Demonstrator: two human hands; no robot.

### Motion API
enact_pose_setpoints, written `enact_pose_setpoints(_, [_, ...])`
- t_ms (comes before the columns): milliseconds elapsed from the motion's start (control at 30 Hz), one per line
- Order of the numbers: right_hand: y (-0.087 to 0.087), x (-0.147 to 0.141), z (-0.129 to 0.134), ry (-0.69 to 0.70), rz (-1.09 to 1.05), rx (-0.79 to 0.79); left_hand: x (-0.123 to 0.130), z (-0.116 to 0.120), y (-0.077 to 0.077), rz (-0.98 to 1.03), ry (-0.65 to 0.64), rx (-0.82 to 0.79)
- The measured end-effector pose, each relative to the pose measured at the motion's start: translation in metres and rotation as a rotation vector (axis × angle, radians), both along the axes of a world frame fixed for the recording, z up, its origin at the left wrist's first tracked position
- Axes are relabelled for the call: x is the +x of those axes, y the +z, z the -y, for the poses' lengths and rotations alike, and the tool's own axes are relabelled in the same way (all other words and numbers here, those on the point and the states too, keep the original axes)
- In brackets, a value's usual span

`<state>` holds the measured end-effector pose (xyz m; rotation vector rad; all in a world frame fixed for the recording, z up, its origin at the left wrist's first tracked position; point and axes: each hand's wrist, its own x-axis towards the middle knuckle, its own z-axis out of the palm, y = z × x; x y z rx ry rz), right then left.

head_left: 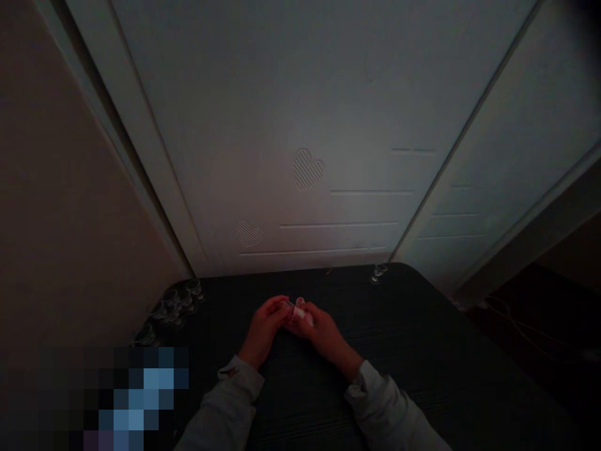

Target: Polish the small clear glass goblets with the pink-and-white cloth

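Note:
Over the dark table (300, 407), my left hand (267, 326) and my right hand (323, 332) meet in front of me, fingers closed around a small pinkish-white thing (299, 313). A rounded, rim-like end of it sticks up between the fingertips. Dim light and the fingers hide the rest, so its kind cannot be made out. My left fingers curl over its left side, while my right thumb and fingers press it from the right. Both forearms rest low, in light sleeves.
Several small clear stemmed glasses (171, 304) stand at the table's left edge. One more small glass (378, 273) is at the far right corner. A pale panel with heart grooves (307, 169) rises behind the table. A cable (511, 322) lies at right.

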<state>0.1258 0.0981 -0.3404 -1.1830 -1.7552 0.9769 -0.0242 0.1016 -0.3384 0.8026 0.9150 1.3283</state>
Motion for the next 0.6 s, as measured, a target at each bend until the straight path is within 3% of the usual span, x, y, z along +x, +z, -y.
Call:
enact_pose_setpoints(467, [-0.0032,-0.0004,0.0001,-0.25,0.155,0.087,0.0025,-0.0012,-0.0034,-0.045,0.002,-0.005])
enact_pose_setpoints(600, [-0.0037,0.0006,-0.0013,-0.325,0.131,0.053,0.0006,-0.0003,-0.0024,-0.018,-0.081,-0.032])
